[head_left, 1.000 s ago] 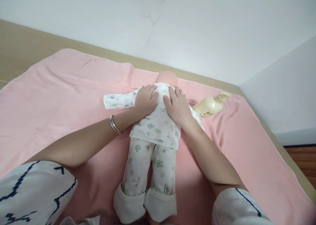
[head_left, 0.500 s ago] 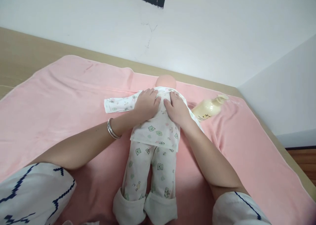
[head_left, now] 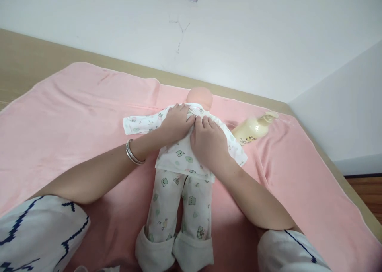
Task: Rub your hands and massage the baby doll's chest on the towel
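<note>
A doll lies stretched out with its smooth round head away from me, dressed in a white patterned top and matching trousers with rolled cuffs. My left hand rests on the upper part of the top, left of the middle, with its fingers toward the collar. Close beside it, my right hand lies over the middle and right of the top, its fingers slightly bent. The fabric is creased between the two hands. Neither hand visibly holds anything. A silver bangle circles my left wrist.
A pale yellow pump bottle lies tilted to the right of the doll. Under everything is a pink blanket on a light wooden surface. A white wall rises behind. Something clear and partly cut off shows at the bottom edge.
My right hand has moved left to the middle of the top, nearer my left hand. The right sleeve is more exposed. The view has shifted slightly.
</note>
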Available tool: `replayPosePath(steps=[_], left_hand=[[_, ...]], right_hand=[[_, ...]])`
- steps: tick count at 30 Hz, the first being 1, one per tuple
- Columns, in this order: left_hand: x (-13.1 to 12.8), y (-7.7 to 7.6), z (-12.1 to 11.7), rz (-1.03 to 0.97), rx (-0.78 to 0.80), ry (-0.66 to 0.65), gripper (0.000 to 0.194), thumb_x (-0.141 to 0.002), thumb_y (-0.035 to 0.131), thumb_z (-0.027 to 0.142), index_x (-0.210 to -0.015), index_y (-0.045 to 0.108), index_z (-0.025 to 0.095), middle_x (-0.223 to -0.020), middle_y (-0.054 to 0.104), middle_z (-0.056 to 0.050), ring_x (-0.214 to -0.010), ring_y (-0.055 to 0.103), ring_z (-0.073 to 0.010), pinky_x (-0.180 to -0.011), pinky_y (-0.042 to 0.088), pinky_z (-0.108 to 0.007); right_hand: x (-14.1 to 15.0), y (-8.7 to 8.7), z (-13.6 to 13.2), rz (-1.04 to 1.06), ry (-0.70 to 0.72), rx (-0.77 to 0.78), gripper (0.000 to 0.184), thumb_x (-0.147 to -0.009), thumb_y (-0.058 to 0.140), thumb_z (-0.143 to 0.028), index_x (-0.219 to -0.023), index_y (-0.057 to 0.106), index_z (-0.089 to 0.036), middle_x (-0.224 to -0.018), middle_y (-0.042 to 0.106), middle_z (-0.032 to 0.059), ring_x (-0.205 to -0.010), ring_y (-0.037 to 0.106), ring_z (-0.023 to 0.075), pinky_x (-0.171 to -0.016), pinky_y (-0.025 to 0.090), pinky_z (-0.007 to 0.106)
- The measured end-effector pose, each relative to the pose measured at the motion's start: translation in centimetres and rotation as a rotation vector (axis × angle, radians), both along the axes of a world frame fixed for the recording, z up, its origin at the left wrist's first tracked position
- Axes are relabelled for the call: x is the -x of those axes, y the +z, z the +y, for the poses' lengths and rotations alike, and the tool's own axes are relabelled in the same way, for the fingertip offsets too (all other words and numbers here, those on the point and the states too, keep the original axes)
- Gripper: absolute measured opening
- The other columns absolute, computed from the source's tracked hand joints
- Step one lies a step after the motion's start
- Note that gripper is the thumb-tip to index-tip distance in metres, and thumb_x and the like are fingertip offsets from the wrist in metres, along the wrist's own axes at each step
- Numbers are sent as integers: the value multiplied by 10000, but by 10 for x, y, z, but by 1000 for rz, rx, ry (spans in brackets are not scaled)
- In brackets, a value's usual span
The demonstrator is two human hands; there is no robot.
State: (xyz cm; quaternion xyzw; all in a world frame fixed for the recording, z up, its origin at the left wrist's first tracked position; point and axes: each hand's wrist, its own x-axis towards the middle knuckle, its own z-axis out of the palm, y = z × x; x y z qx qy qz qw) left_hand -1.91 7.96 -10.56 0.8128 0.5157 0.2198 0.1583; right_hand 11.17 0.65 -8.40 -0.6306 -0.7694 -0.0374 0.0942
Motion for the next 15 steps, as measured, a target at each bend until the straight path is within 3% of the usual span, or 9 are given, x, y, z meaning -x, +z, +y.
replayPosePath(steps=[5,8,11,15], left_hand=[[-11,-7,-29,32,-148,43,482,-1016,314,205,-1398,548,27,-1574,540,-280,-1534,447,-410,-1266,369,-622],[-8,-4,-26,-6,-152,-34,367,-982,340,157,-1182,645,112,-1353,685,-221,-1366,592,-361,-1216,442,-564],[2,2,-7,-70,-22,-51,239,-952,374,166,-906,604,215,-1035,728,-141,-1045,683,-308,-1036,557,-512],[8,0,15,-76,14,14,270,-958,321,171,-880,571,236,-953,714,-132,-946,667,-299,-957,571,-501]], right_hand=[[-23,-4,40,178,-39,103,617,-1060,299,-293,-1554,479,31,-1689,434,279,-1623,378,374,-1330,325,570],[-26,-4,44,161,-38,122,650,-1073,290,-321,-1589,414,55,-1722,366,290,-1648,319,384,-1346,284,585],[-13,-3,23,64,-34,105,653,-1079,296,-307,-1618,367,55,-1710,374,309,-1626,359,405,-1328,308,606],[3,1,-4,-17,32,44,620,-1079,327,-296,-1609,424,10,-1688,402,324,-1612,373,445,-1306,337,612]])
